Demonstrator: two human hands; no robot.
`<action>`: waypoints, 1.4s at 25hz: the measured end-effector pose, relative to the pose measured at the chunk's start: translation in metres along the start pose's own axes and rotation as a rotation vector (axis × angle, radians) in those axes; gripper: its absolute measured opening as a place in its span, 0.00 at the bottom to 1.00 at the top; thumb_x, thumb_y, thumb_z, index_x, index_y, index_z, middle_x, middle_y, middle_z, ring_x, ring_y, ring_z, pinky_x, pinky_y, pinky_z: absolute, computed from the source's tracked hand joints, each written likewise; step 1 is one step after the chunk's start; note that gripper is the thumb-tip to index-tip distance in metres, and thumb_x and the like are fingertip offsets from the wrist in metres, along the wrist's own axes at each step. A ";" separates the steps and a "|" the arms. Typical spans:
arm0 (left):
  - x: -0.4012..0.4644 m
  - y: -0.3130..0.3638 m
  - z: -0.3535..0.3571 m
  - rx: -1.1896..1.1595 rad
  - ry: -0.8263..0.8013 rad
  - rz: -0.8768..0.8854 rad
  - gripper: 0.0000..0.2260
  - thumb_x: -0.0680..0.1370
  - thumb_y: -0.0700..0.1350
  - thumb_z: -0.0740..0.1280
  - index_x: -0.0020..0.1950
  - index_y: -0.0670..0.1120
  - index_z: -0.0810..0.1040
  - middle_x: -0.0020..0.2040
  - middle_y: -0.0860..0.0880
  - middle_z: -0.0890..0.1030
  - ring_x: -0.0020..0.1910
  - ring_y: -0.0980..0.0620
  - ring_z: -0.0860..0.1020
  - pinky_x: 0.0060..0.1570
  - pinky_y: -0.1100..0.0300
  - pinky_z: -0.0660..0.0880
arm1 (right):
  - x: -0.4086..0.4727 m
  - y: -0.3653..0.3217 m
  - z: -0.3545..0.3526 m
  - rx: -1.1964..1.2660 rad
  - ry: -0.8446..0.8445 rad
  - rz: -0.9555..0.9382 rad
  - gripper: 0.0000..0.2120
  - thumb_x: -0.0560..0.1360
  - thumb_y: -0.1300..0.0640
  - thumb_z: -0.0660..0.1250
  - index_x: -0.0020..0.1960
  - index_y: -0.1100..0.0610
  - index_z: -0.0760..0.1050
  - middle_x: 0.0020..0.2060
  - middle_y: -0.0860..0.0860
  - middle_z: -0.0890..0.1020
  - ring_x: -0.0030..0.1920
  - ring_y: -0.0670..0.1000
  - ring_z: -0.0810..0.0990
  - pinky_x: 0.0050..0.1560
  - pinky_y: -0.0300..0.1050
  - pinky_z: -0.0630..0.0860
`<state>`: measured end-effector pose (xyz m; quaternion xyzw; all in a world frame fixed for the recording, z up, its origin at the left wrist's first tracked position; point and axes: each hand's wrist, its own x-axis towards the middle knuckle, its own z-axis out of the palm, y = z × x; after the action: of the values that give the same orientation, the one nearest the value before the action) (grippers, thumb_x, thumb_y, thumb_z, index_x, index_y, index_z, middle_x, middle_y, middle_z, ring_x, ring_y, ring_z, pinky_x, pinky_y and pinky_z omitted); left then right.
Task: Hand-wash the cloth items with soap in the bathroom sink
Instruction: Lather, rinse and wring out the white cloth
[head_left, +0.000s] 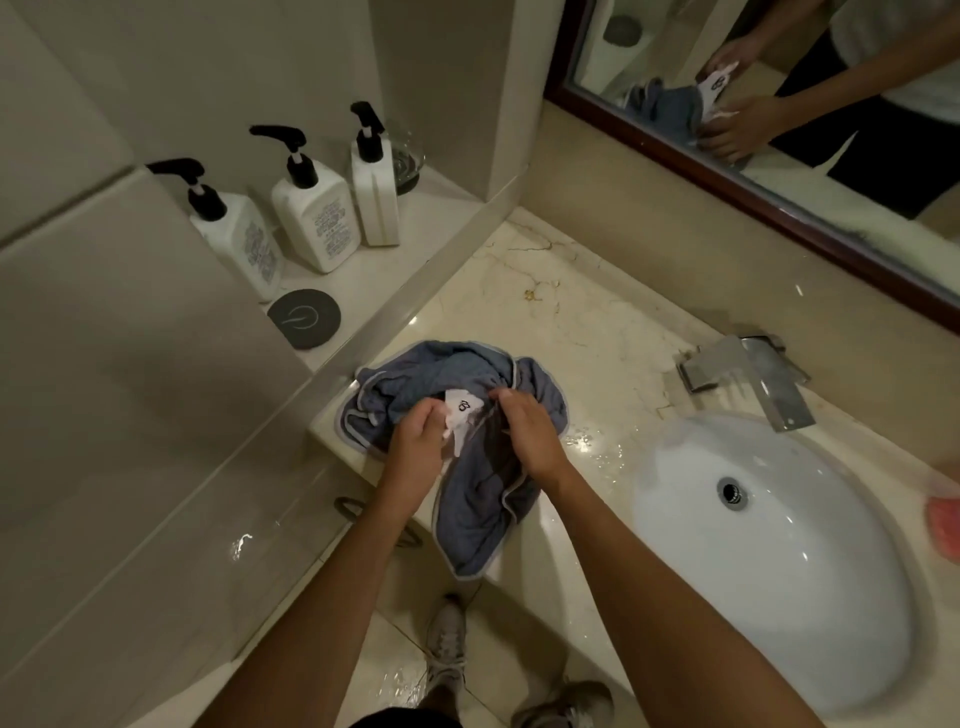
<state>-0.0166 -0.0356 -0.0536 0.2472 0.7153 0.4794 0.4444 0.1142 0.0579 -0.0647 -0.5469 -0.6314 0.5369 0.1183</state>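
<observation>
- While both hands pinch the cloth (467, 410), it lies bunched at the counter's (587, 332) left edge, beside the sink (769, 545), not in it.
- Left hand (415, 447) grips the white tag part; right hand (530, 431) holds a grey fold.
- One end hangs over the front edge, so the cloth may slide to the floor, because the counter is wet.
</observation>
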 end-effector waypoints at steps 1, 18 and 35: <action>-0.004 0.009 -0.002 0.012 -0.020 0.031 0.11 0.82 0.49 0.61 0.40 0.55 0.75 0.40 0.49 0.76 0.43 0.53 0.75 0.48 0.54 0.74 | -0.009 -0.007 -0.002 0.048 -0.005 0.013 0.19 0.84 0.46 0.54 0.64 0.53 0.78 0.63 0.51 0.79 0.66 0.52 0.75 0.72 0.54 0.66; -0.052 0.153 -0.006 -0.040 -0.046 0.443 0.09 0.83 0.39 0.64 0.45 0.49 0.79 0.45 0.51 0.80 0.41 0.60 0.76 0.44 0.66 0.73 | -0.082 -0.141 -0.049 0.370 0.150 -0.254 0.22 0.86 0.47 0.53 0.52 0.63 0.77 0.48 0.60 0.82 0.47 0.50 0.80 0.55 0.49 0.76; -0.090 0.278 0.064 -0.135 -0.254 0.463 0.11 0.85 0.46 0.59 0.49 0.46 0.79 0.45 0.48 0.82 0.46 0.50 0.79 0.47 0.57 0.74 | -0.155 -0.254 -0.215 0.833 0.355 -0.638 0.07 0.83 0.56 0.64 0.48 0.56 0.77 0.41 0.54 0.81 0.42 0.51 0.78 0.48 0.51 0.74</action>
<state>0.0624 0.0398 0.2250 0.4322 0.5447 0.5798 0.4246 0.1870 0.0933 0.2932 -0.3175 -0.4705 0.5783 0.5860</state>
